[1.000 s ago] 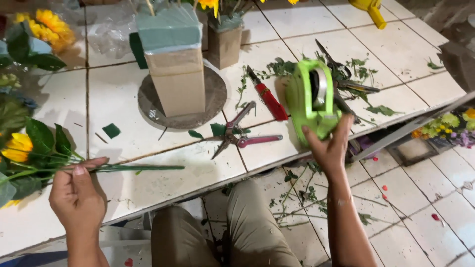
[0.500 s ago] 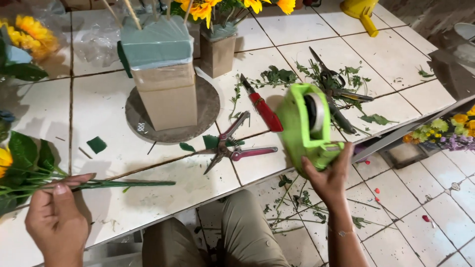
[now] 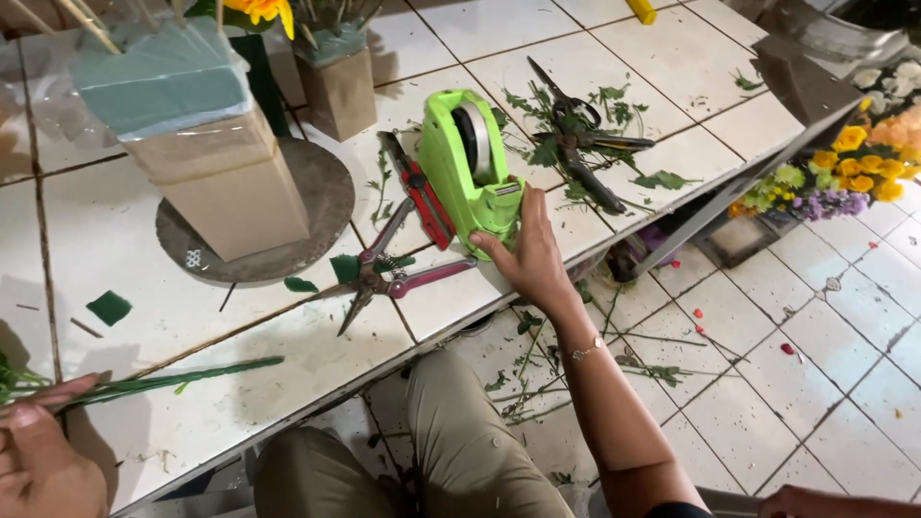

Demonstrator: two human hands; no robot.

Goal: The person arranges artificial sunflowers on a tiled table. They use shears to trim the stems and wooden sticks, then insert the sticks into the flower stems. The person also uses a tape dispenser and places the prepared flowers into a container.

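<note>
Lime-green tape dispenser (image 3: 467,173) sitting upright on the tiled table (image 3: 115,240) edge | right hand (image 3: 531,257) gripping its front end, fingers clamped, steadying it; left hand (image 3: 43,460) pinching green stems (image 3: 163,382) flat against the tiles

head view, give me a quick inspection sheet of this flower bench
surface: white tiled table, strewn with leaf bits.
job's things: lime-green tape dispenser standing near the table's front edge; green flower stems lying flat.
clutter: pink-handled pruners, red-handled cutter, dark scissors, foam block in kraft box on a round grey stand.
grips: right hand on the dispenser's base; left hand holding the stems.
cables: nothing seen.
surroundings: tiled floor littered with trimmings; mixed flowers at right.
</note>
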